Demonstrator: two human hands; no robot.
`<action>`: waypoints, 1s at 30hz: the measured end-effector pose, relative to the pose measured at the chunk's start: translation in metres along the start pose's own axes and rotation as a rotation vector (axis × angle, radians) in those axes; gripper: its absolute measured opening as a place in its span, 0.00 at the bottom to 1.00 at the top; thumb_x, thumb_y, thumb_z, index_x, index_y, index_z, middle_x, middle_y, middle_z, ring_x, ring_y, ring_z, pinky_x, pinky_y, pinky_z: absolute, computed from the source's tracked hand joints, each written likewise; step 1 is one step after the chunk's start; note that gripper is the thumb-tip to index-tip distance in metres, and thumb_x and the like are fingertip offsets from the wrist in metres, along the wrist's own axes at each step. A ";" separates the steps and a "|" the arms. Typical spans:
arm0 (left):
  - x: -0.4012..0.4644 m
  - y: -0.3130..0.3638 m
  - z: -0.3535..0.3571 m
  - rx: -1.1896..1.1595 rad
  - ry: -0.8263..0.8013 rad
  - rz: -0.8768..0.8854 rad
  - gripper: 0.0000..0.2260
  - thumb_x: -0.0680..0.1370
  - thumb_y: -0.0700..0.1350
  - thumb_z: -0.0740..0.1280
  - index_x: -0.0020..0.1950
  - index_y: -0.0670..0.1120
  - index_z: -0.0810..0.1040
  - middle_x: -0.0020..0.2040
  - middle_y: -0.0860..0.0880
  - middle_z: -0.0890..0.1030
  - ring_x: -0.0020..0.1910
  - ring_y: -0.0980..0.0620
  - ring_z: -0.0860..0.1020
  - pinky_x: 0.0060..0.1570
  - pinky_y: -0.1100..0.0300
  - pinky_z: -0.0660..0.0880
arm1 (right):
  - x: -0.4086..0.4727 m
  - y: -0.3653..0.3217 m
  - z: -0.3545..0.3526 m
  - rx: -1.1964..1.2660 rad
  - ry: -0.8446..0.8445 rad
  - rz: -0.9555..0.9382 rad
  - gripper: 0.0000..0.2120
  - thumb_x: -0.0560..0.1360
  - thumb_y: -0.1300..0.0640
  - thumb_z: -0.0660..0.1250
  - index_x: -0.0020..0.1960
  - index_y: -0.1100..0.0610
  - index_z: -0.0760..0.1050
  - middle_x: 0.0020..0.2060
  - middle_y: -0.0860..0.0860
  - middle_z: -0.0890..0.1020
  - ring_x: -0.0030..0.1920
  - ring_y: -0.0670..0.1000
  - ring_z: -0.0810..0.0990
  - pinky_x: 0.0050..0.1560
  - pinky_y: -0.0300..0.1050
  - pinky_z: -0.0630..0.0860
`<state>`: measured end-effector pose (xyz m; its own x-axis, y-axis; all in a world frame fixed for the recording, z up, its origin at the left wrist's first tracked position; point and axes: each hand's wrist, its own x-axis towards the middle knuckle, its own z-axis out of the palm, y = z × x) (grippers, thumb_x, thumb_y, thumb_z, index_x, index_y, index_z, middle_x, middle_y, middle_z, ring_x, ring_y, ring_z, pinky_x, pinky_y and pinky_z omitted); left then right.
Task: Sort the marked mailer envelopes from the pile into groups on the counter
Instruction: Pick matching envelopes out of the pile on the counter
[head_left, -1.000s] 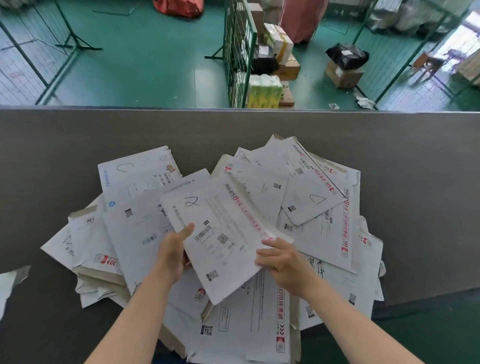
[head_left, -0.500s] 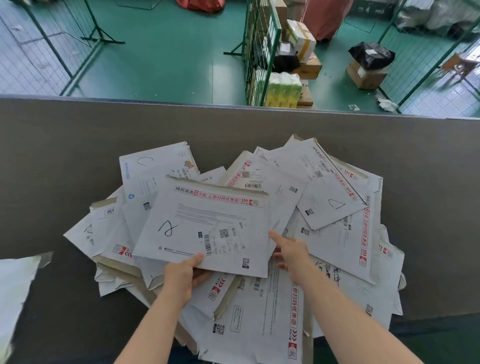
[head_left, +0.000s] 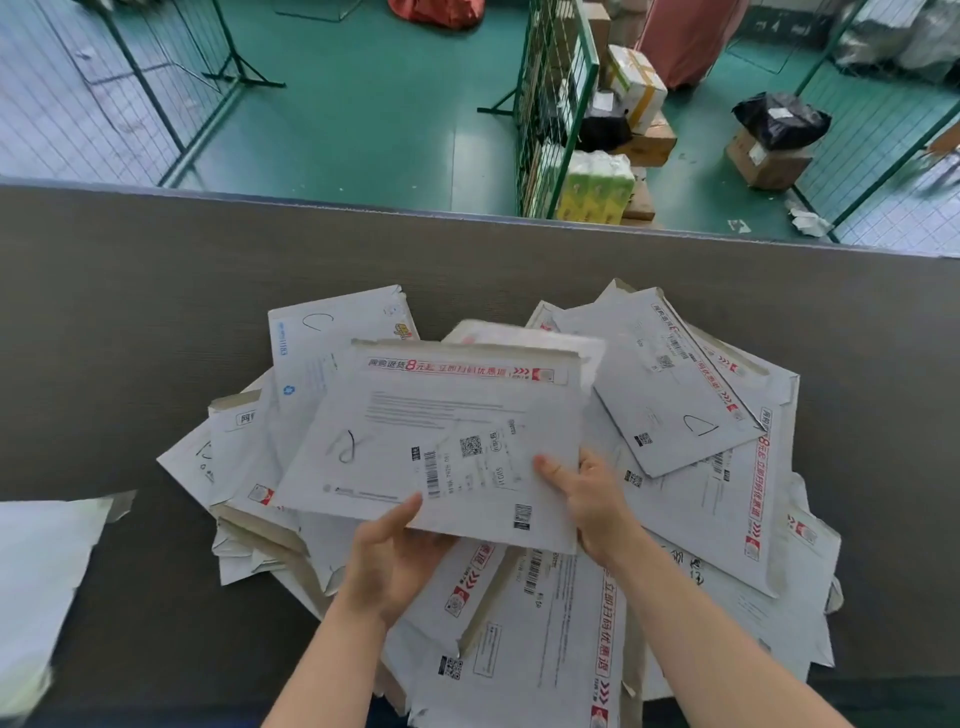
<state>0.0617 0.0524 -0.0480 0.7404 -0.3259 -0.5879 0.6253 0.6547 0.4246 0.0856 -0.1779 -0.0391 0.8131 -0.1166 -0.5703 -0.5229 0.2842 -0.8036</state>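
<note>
Envelope marked with a loop — left hand and right hand pinch its near edge, thumbs on top

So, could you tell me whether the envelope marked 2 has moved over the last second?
Yes. The envelope marked 2, held by both hands, has turned from slanted to level and shifted left across the pile.

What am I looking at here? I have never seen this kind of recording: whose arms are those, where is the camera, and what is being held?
No machine here: a person wears a wide-angle camera on the head, looking down at their own bare arms. On the grey counter lies a pile of white mailer envelopes, some with handwritten marks. The left hand and right hand together hold one envelope by its near edge, above the pile; a pen mark shows on it. Behind the counter is a green floor with wire fencing and parcels.
</note>
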 end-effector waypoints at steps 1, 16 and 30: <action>0.000 0.005 0.002 0.026 0.031 0.040 0.18 0.80 0.36 0.61 0.70 0.42 0.77 0.65 0.39 0.82 0.64 0.40 0.81 0.64 0.43 0.77 | -0.002 0.000 0.003 -0.061 -0.050 0.045 0.14 0.78 0.61 0.71 0.63 0.63 0.78 0.55 0.59 0.87 0.53 0.61 0.87 0.53 0.61 0.83; -0.060 0.045 -0.147 0.418 0.882 0.263 0.24 0.69 0.30 0.78 0.63 0.39 0.78 0.57 0.40 0.84 0.56 0.38 0.82 0.58 0.40 0.79 | 0.064 0.009 0.020 -1.071 0.232 0.006 0.27 0.71 0.43 0.72 0.63 0.59 0.76 0.60 0.57 0.79 0.61 0.59 0.79 0.59 0.54 0.76; -0.043 -0.007 -0.107 0.278 0.792 0.382 0.21 0.74 0.27 0.72 0.65 0.40 0.77 0.58 0.42 0.83 0.56 0.40 0.82 0.56 0.46 0.79 | 0.035 0.036 -0.013 -0.436 0.074 0.036 0.10 0.80 0.64 0.65 0.60 0.54 0.76 0.52 0.56 0.83 0.46 0.56 0.84 0.47 0.56 0.85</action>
<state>-0.0009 0.1346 -0.0996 0.5881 0.5077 -0.6296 0.4856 0.4009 0.7768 0.0917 -0.1844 -0.0903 0.7804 -0.1864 -0.5969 -0.6223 -0.1370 -0.7707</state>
